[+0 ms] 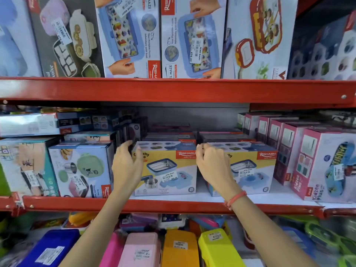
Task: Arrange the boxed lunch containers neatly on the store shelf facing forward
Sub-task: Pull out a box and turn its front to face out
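Two matching yellow-and-blue boxed lunch containers stand side by side on the middle shelf (173, 204), fronts facing me. My left hand (126, 164) curls at the upper left corner of the left box (169, 170). My right hand (210, 162), with a red band on its wrist, rests at that box's upper right corner, in the gap beside the right box (252, 168). Both hands bracket the left box; the fingertips are partly hidden, so a firm grip is not clear. Darker flat boxes (171, 135) are stacked behind.
A green-and-white boxed set (81, 170) stands left of the pair, and pink boxes (323, 166) line the right. Tall lunch box cartons (192, 37) fill the shelf above. Loose coloured plastic boxes (181, 249) lie on the shelf below. A red shelf beam (173, 89) hangs overhead.
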`<state>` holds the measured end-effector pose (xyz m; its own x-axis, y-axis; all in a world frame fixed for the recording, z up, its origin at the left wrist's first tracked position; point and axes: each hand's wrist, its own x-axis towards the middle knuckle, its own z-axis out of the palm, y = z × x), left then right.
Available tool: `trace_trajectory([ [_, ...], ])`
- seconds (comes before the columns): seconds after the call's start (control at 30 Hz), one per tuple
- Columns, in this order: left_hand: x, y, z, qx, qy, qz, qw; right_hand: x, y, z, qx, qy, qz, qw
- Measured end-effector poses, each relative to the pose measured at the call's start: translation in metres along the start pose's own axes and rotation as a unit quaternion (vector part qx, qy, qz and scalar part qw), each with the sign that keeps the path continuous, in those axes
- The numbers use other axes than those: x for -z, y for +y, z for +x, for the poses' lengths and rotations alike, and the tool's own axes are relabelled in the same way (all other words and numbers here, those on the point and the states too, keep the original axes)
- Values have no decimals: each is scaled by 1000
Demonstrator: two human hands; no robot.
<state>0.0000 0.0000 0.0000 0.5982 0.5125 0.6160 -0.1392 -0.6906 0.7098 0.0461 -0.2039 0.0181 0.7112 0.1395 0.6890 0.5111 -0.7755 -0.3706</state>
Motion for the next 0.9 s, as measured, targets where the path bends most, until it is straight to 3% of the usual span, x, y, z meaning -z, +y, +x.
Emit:
trace_trajectory([
  [0.1, 0, -7, 2, 87, -68, 30, 993, -10, -3, 11, -76, -79, 19, 994],
  [0.2, 7, -4, 3, 191, -129, -35, 973, -16, -8, 22, -156, -159, 56, 973],
  [0.33, 15, -8, 13, 224, -158, -72, 959, -22, -7, 27, -210, -194, 88, 954],
  [0.63, 33, -21, 23, 240, -183, -127, 945, -6, 3, 15, -215, -204, 244, 923],
  [0.77, 43, -14, 25, 249, -162, -168, 940, 11, 6, 6, -180, -238, 378, 876],
  [0.9, 48, -12, 19, 262, -150, -199, 932, 14, 19, -3, -135, -273, 361, 881],
])
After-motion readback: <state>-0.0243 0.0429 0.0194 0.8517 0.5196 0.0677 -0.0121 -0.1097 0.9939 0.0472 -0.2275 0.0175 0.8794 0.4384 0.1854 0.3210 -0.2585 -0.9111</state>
